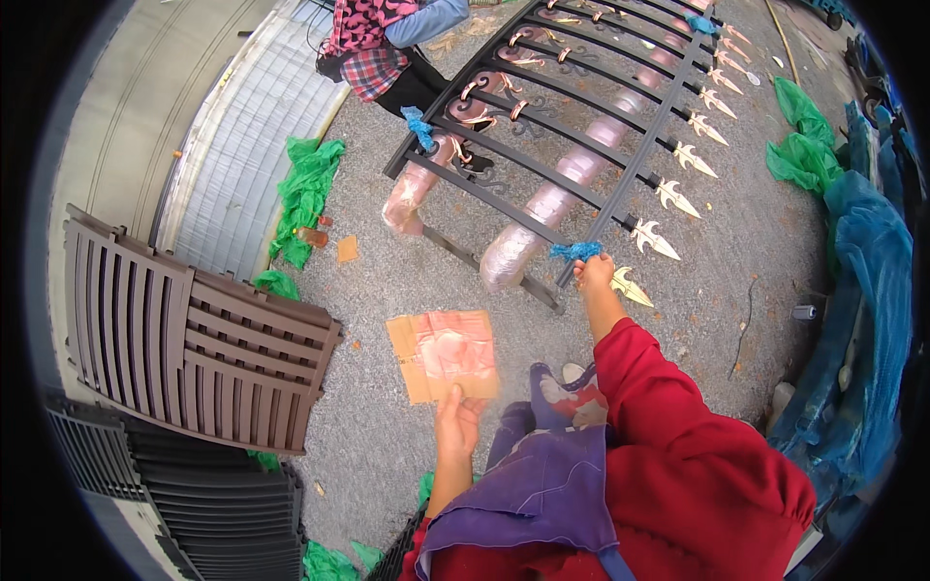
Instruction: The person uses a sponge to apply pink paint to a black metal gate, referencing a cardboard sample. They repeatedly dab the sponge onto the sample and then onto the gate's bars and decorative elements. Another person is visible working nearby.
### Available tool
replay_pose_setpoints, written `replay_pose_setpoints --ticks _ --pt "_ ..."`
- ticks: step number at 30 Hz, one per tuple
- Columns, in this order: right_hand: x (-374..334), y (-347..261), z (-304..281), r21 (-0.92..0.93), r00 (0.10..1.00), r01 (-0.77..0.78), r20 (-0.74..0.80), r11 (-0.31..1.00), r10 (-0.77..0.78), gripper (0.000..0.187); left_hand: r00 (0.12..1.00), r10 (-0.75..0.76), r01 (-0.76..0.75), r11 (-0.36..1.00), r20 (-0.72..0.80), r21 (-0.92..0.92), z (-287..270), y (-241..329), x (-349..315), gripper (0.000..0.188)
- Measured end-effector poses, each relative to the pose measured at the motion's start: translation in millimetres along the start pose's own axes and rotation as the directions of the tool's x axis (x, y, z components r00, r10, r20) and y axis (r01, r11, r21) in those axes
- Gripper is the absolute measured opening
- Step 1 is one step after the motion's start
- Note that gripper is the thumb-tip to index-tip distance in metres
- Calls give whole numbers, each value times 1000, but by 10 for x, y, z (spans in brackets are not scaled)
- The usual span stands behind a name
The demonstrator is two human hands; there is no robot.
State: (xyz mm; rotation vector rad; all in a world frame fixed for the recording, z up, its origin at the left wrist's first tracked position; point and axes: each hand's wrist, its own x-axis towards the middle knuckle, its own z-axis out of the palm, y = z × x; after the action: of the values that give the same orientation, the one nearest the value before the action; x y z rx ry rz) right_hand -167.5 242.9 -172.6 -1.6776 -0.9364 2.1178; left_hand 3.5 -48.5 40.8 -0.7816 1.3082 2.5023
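My left hand point(459, 418) pinches the lower edge of a flat brown piece of cardboard point(415, 368), which has a reddish-pink and whitish sheet point(455, 344) on its face. Out to the right, my right hand point(595, 273) is closed at the blue mesh wrap point(573, 251) tied round the near corner of a black metal fence panel point(620, 208). Gold spearheads point(654, 239) line that panel's right side, the nearest just beyond my fingers. Beneath the panel lie plastic-wrapped supports point(550, 205). More blue wrap point(417, 128) covers its left corner.
Another person point(387, 48) stands at the panel's far left. Brown slatted panels point(184, 329) and black ones point(213, 494) lie left. Green netting point(305, 198) and a small cardboard square point(347, 249) are on the ground. Blue netting point(862, 290) runs along the right.
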Motion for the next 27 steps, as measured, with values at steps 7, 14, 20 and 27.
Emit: replay_pose_setpoints --ticks 7,14,20,27 --pt "282 -226 -506 -752 811 556 398 353 -429 23 996 -19 11 997 89 82 60 -73 107 31" --pt "165 -436 -722 -539 604 796 681 275 -415 20 999 -6 1 993 37 117 109 -73 -4 33" --pt "213 -402 -750 -448 554 816 786 365 -275 24 995 -50 44 996 82 76 303 -172 38 32" --pt "-537 -888 -1018 -319 424 781 902 537 -79 21 981 -143 150 988 134 -45 773 -327 198 30"
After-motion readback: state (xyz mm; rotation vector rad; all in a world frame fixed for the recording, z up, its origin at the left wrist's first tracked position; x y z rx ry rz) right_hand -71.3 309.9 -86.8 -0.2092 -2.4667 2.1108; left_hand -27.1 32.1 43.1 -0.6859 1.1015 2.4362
